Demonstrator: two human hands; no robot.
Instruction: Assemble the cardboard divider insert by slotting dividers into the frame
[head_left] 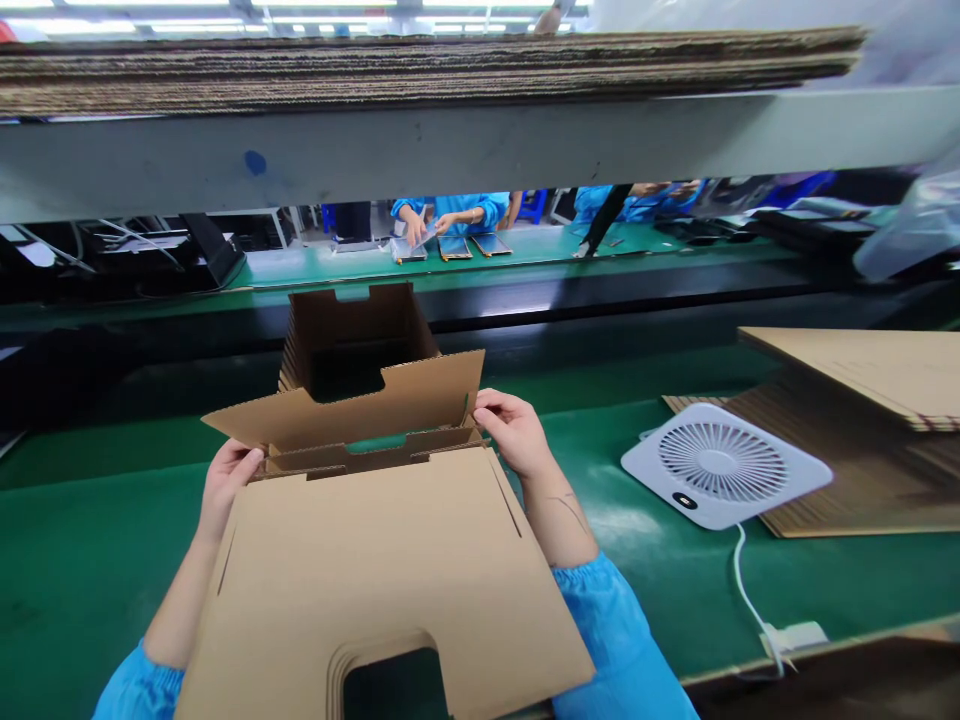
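In front of me stands a brown cardboard insert (pixel 375 530), partly folded, with slits near its sides and a cut-out in its near edge. A notched flap (pixel 360 405) rises at its far side. My left hand (pixel 229 480) pinches the left end of the fold, thumb on top. At the right end, my right hand (pixel 514 430) grips the flap's corner between thumb and fingers. Just beyond lies a row of nested folded cardboard pieces (pixel 352 320), open in the middle.
A white square fan (pixel 720 465) with a cable lies on the green bench (pixel 615 580) at the right. Flat cardboard sheets (pixel 862 470) are stacked behind it. More cardboard (pixel 420 70) rests on a grey overhead beam (pixel 450 160). Across the bench, a co-worker's hands (pixel 431 228) handle flat devices.
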